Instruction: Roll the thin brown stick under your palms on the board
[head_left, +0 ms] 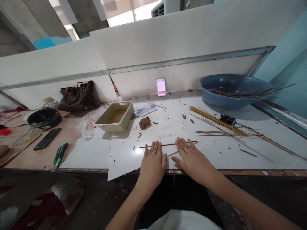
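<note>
L hand [153,166], R hand [193,159], palms down, grips spread flat (fingers apart), on thin stick [168,144]

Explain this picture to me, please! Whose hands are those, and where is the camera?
A person wears this camera on their head, so you see what they see, looking down. Those are their own bare hands, the left hand and the right hand. They lie flat on a white board, holding nothing, beside a thin brown stick. Nearby are a lump of brown clay, a pile of thin sticks, a yellow tray and a blue basin.
</note>
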`<act>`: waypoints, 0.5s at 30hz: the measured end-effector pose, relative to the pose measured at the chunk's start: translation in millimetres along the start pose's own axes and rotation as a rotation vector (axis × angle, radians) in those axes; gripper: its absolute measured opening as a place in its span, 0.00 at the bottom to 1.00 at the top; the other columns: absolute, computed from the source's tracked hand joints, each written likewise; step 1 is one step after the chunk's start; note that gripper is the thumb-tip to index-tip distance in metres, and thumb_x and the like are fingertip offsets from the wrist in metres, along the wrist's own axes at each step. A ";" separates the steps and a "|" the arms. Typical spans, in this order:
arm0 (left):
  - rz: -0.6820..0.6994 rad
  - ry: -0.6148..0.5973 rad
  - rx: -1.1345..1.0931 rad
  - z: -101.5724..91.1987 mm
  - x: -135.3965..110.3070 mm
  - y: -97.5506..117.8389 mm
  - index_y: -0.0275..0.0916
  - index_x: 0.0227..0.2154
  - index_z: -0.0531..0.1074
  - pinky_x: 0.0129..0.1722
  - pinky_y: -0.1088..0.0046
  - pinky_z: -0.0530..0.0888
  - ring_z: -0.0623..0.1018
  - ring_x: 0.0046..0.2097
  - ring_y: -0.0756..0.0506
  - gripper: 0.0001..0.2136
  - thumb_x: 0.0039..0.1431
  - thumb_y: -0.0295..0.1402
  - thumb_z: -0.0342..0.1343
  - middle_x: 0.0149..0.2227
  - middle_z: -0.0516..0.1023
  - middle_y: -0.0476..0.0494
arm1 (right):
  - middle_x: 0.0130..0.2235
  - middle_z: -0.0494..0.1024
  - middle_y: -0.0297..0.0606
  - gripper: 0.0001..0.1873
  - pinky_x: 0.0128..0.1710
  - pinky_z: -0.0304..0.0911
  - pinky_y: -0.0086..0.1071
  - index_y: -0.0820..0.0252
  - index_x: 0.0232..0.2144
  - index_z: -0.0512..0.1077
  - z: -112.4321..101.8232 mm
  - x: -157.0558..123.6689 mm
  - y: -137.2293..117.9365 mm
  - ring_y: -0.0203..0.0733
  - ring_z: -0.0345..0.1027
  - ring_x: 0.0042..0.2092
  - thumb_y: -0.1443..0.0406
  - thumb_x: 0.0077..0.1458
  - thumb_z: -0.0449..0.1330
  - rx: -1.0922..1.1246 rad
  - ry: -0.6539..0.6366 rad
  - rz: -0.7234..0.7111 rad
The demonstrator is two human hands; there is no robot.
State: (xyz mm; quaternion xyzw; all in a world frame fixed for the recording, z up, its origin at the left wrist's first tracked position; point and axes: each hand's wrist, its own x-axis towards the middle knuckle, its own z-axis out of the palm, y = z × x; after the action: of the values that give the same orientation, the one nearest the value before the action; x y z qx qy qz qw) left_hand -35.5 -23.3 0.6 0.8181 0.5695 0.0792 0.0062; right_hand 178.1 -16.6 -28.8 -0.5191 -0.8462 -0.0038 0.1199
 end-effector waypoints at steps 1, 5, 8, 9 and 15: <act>-0.013 -0.007 -0.002 -0.9 8.9 -1.4 0.31 0.72 0.63 0.76 0.44 0.56 0.62 0.76 0.37 0.25 0.79 0.36 0.41 0.74 0.64 0.32 | 0.74 0.60 0.64 0.45 0.76 0.45 0.58 0.78 0.75 0.54 -2.7 10.0 4.8 0.59 0.52 0.76 0.44 0.76 0.40 -0.010 -0.019 -0.001; -0.039 0.017 -0.001 0.8 17.9 -3.0 0.31 0.72 0.62 0.76 0.42 0.55 0.60 0.77 0.36 0.26 0.78 0.35 0.42 0.74 0.63 0.32 | 0.74 0.59 0.65 0.45 0.77 0.42 0.59 0.80 0.74 0.56 -6.6 22.3 12.1 0.59 0.50 0.77 0.45 0.76 0.40 -0.022 -0.037 0.002; -0.013 0.051 0.012 5.2 -4.6 -2.6 0.33 0.74 0.60 0.77 0.41 0.54 0.60 0.77 0.37 0.26 0.79 0.35 0.41 0.75 0.62 0.34 | 0.74 0.60 0.64 0.45 0.77 0.46 0.57 0.79 0.75 0.54 -0.1 -1.3 4.7 0.58 0.52 0.76 0.44 0.76 0.41 -0.013 0.009 0.003; 0.003 0.053 0.018 6.6 -13.9 -3.2 0.34 0.74 0.59 0.77 0.41 0.53 0.60 0.77 0.37 0.26 0.79 0.35 0.41 0.75 0.61 0.35 | 0.74 0.60 0.62 0.45 0.76 0.47 0.56 0.78 0.75 0.53 2.9 -11.5 1.5 0.58 0.52 0.76 0.45 0.76 0.42 -0.013 0.029 0.002; 0.035 0.039 0.013 7.3 -19.9 -13.5 0.36 0.75 0.57 0.77 0.38 0.51 0.61 0.77 0.38 0.26 0.79 0.35 0.40 0.75 0.61 0.37 | 0.74 0.59 0.59 0.45 0.76 0.49 0.57 0.71 0.78 0.44 8.6 -19.2 2.6 0.57 0.52 0.76 0.44 0.76 0.43 0.009 0.081 -0.001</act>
State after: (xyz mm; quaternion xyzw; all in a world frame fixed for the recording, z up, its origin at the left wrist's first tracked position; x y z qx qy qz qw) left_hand -53.8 -36.5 -10.4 0.8264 0.5555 0.0914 -0.0114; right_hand 187.0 -31.1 -41.5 -0.5175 -0.8410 -0.0209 0.1562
